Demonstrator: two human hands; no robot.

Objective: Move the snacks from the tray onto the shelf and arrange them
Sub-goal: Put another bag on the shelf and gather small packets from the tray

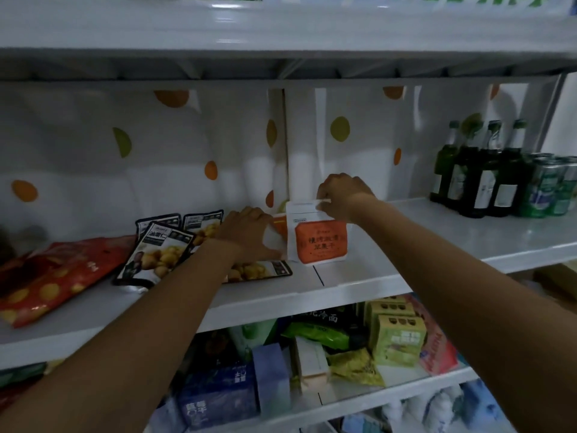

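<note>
Ref. point: orange-label pouch (318, 235), upright on the mid shelf (437, 235) near its front edge. We give all positions relative to that pouch.

Hidden / cut off:
- 2nd pouch (278, 225) touches its left side, slightly behind. It is mostly covered by the left hand (249, 235); only an orange patch and a white corner show.
- Left-hand fingers curl round the 2nd pouch, with the tips out of sight behind it.
- Right hand (340, 195) is at the top right corner. Its fingers (323, 193) are closed in a pinch on the white seal strip, thumb in front.
- Chestnut packs (156, 254) sit further left, overlapping. One lies flat just left-front, half under the left forearm.
- Red bag (53, 276) is far left, cut by the frame edge.
- Green bottles (480, 176) are well to the right, at the back. Cans (549, 189) are beyond them, partly cut off.
- Lower shelf below holds boxes and bags, dim and jumbled. We can't separate most of them.

Writing:
- The pouch's orange panel carries Chinese chars., too blurred to read. A small grey tag above it is also illegible.
- Chestnut packs have a char. band at the top, too blurred to read, plus a pic of yellow kernels.
- Dark pack (324, 318) below the pouch: we make out "冷面".
- Bottle and can labels are unreadable.
</note>
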